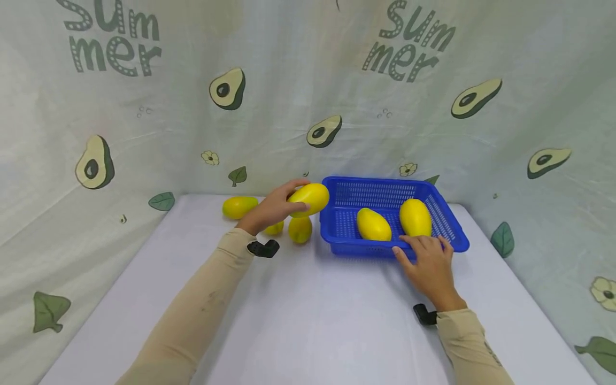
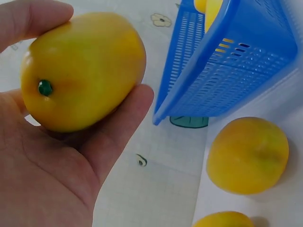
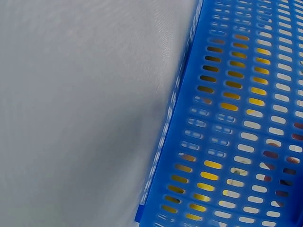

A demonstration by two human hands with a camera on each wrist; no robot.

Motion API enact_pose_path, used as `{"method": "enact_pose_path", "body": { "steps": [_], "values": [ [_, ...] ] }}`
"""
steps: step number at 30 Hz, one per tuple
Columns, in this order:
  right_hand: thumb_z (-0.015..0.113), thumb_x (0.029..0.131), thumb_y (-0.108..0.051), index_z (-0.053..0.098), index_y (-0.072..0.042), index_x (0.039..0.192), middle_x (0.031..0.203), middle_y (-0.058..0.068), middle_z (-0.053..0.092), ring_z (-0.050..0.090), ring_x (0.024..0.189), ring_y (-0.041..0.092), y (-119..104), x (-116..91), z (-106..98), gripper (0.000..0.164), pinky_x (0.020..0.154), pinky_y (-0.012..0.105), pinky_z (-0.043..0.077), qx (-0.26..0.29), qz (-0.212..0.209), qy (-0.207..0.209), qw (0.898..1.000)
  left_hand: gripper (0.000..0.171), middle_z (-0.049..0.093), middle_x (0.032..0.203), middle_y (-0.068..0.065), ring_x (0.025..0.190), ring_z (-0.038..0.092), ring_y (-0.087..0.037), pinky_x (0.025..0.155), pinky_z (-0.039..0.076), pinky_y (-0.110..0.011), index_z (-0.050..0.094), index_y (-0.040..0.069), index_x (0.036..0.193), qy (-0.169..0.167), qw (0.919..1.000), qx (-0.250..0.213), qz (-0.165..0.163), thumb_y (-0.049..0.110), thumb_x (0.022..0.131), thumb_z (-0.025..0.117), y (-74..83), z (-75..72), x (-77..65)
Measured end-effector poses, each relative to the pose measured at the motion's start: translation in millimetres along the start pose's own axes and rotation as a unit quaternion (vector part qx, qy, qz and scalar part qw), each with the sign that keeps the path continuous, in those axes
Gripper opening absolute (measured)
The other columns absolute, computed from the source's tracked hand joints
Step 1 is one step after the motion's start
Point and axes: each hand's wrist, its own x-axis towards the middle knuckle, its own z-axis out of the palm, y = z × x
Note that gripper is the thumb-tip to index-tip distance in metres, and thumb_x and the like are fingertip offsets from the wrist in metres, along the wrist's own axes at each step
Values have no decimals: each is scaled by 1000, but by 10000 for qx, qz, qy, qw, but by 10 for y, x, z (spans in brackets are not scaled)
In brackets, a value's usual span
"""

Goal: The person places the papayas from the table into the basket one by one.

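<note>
My left hand (image 1: 271,209) grips a yellow mango (image 1: 313,198), raised just left of the blue plastic basket (image 1: 356,248). In the left wrist view the thumb and fingers wrap this mango, and its green stem nub faces the camera. Two yellow mangoes lie inside the basket, one left of centre (image 1: 374,224) and one farther right (image 1: 416,216). My right hand (image 1: 430,270) holds the basket's near rim, fingers over the edge and thumb on the outer side. Through the slots in the right wrist view, yellow patches of fruit show.
On the white table (image 1: 308,321), left of the basket, lie a yellow-green mango (image 1: 239,207), a partly hidden one (image 1: 274,229) and another (image 1: 300,231) close to the basket. A cloth (image 1: 269,128) printed with avocados and leaves hangs behind and along the sides.
</note>
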Motion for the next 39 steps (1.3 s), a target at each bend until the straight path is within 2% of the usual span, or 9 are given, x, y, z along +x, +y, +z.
{"method": "enact_pose_path", "body": {
  "steps": [5,10,18,27,30,36,39],
  "values": [
    [67,94,-36,69,-7,120,111,18,66,52,113,41,-3,14,22,39,107,65,19,43,-17,-33,10000,66,53,134,-3,114,53,-27,100,43,-49,41,29,152,-63,9999,-116,-12,35,92,68,18,11,3],
    [66,94,-35,68,-6,120,111,19,66,51,113,42,-5,21,7,39,108,65,18,44,14,-21,10000,67,54,135,-2,113,53,-26,102,41,-50,41,30,153,-62,10000,28,-45,39,92,68,71,11,50],
    [67,94,-35,68,-7,120,110,19,66,52,112,41,32,-34,4,39,107,66,19,-30,26,-32,10000,66,54,130,-4,111,54,-28,98,44,-46,42,27,152,-77,9999,-132,-53,34,92,68,213,64,135],
    [67,93,-36,68,-7,121,110,18,66,52,112,41,29,-27,6,39,107,65,20,-47,-6,4,10000,66,53,133,-6,111,54,-28,98,45,-45,41,27,153,-152,9996,-141,-168,33,93,68,314,155,257],
    [68,94,-35,68,-7,120,110,18,66,52,111,41,18,-22,-7,39,107,66,19,-42,-27,-28,10000,66,53,136,-6,112,54,-26,98,45,-45,41,29,152,-172,9996,-40,-240,34,93,69,344,182,297],
    [68,94,-34,68,-7,120,110,19,66,52,113,41,41,-4,-27,38,109,66,18,-42,31,-13,10000,68,51,141,-5,115,53,-24,101,45,-45,40,25,153,-284,9991,323,-55,34,92,69,463,241,448],
    [68,94,-34,68,-6,121,111,19,66,51,114,42,45,-17,-10,39,108,66,18,-31,59,-59,10000,69,49,145,-2,119,51,-23,103,43,-45,40,25,153,-331,9975,618,-63,34,92,70,505,271,512]
  ]
}}
